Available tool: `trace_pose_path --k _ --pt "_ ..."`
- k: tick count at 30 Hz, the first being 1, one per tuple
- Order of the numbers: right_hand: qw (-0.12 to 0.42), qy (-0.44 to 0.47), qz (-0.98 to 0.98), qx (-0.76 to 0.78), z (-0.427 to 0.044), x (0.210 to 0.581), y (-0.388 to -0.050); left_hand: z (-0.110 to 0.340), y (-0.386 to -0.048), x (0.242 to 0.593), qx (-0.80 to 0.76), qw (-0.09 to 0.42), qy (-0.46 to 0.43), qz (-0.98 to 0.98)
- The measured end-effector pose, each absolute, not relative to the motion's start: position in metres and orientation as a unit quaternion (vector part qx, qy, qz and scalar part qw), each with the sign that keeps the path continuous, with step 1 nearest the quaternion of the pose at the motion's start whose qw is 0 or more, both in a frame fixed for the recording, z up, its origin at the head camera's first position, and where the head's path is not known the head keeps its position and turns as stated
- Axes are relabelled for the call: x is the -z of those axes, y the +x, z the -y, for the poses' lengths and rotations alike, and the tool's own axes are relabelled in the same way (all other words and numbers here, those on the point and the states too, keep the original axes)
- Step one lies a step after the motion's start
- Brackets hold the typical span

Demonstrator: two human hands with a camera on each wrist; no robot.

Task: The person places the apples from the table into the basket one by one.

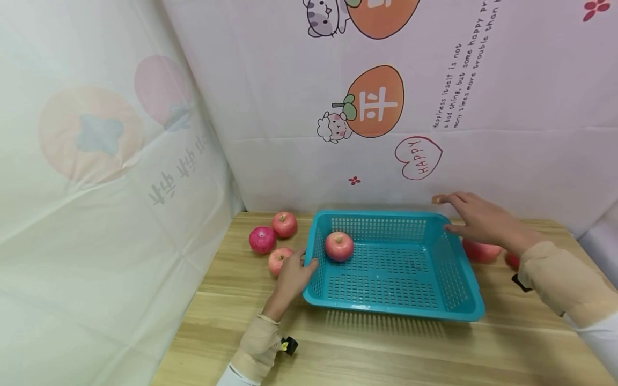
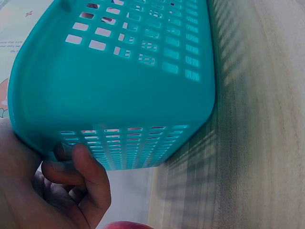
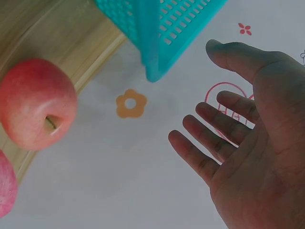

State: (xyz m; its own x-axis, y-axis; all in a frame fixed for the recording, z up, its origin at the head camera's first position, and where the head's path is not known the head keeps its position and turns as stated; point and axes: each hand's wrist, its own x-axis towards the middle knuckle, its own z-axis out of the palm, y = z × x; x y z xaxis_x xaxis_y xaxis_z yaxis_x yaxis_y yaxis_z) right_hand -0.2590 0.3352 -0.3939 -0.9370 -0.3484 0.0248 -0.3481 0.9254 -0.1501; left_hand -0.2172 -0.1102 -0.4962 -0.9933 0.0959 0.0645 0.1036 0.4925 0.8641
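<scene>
A turquoise plastic basket (image 1: 381,310) with slotted walls stands on the table, a red apple (image 1: 339,246) inside at its left end. My left hand (image 1: 293,279) grips the basket's left rim; in the left wrist view its fingers (image 2: 93,174) curl beneath the rim, close to the slotted wall. Over the basket's right back corner hovers my right hand (image 1: 475,217), fingers spread and holding nothing. From the right wrist, that hand shows apart from the rim, thumb extended. A red apple (image 3: 38,104) lies on the table beside it, partly hidden in the head view.
Left of the basket sit two apples (image 1: 285,224) and a darker pink round fruit (image 1: 262,239). Another reddish fruit (image 1: 513,261) lies at the right, mostly behind the right wrist. A printed white cloth (image 1: 289,161) hangs along the table's back edge, another at the left.
</scene>
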Motion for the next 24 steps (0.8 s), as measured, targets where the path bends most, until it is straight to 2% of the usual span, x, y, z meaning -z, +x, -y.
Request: trace_pose_path --k 24 --pt "0.014 -0.149 -0.985 0.083 -0.382 0.403 -0.249 0.11 -0.218 0.497 0.502 -0.001 -0.053 0.863"
